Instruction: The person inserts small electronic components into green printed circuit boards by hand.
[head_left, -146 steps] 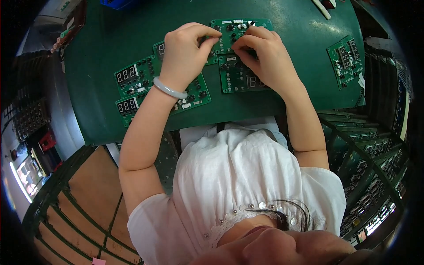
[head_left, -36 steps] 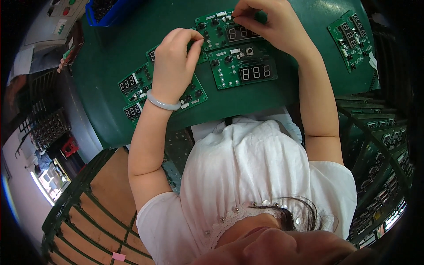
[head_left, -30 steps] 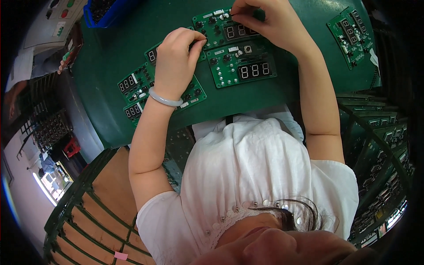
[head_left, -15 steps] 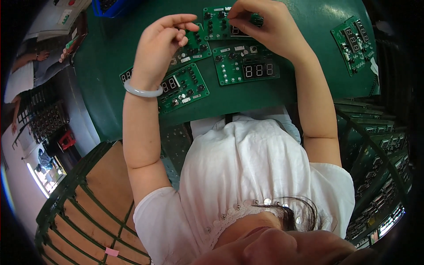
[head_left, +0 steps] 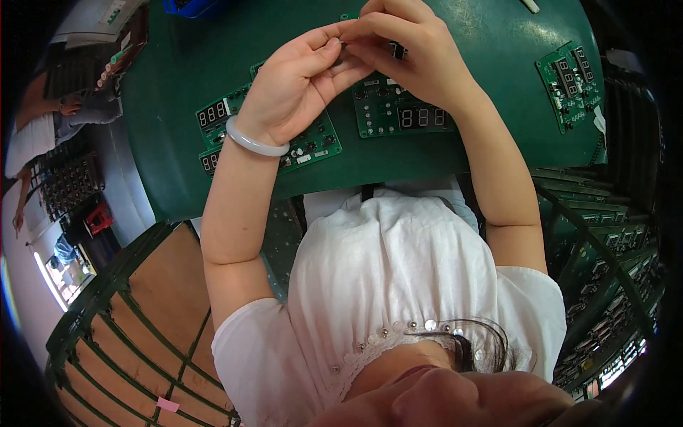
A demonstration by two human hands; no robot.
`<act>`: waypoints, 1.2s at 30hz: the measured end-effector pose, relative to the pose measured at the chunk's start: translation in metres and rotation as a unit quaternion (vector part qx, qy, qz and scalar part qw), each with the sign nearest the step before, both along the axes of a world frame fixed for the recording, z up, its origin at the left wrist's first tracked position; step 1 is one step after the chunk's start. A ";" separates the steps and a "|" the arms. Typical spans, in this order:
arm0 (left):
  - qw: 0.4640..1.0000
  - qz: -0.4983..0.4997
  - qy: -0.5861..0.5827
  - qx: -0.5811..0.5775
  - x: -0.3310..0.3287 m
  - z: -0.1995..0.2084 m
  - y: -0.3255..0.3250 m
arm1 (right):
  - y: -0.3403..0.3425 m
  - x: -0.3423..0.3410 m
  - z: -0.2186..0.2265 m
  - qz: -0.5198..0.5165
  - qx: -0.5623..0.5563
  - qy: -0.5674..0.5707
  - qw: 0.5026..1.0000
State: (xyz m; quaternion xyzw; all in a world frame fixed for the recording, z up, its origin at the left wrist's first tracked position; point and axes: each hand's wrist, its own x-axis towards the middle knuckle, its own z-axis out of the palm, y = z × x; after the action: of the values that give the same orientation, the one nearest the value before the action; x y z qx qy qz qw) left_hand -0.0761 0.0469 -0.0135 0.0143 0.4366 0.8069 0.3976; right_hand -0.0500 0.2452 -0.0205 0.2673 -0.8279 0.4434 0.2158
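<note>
Above the green work table (head_left: 398, 158), my two hands meet at the fingertips. My left hand (head_left: 295, 89), with a pale bangle (head_left: 257, 141) on its wrist, is turned palm up, its thumb and fingers closed toward each other. From the right, my right hand (head_left: 420, 57) pinches at the left fingertips. Whatever sits between the fingers is too small or hidden to name. Under the right hand lies a green circuit board (head_left: 380, 122) with a three-digit display. Further boards lie partly covered beneath my left hand and wrist, one circuit board (head_left: 324, 140) showing beside the bangle.
Another circuit board (head_left: 570, 85) lies at the table's right side. A blue bin (head_left: 191, 7) stands at the far left edge. Racks of boards (head_left: 605, 285) fill the right side, and a green wire frame (head_left: 153, 327) stands lower left. Another person's arm (head_left: 43, 99) shows at far left.
My left hand has moved right and turned palm up. My right hand has come left from over the far board, so the fingertips of both now meet.
</note>
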 end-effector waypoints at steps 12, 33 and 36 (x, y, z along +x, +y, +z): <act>0.989 -0.028 0.074 -0.127 -0.013 -0.008 -0.027 | 0.012 -0.009 -0.010 0.075 -0.107 0.010 0.991; 0.874 -0.002 0.327 -0.359 -0.003 -0.004 -0.018 | 0.002 -0.005 -0.043 -0.058 0.131 0.177 0.974; 0.845 0.010 0.373 -0.383 -0.003 -0.010 -0.015 | 0.002 0.000 -0.020 -0.044 0.192 0.044 0.980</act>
State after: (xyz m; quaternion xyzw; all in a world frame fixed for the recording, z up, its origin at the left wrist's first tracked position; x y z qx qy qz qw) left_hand -0.0791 0.0315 -0.0234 0.1568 0.8261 0.5136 0.1709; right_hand -0.0501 0.2477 -0.0409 0.2861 -0.8982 0.2546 0.2158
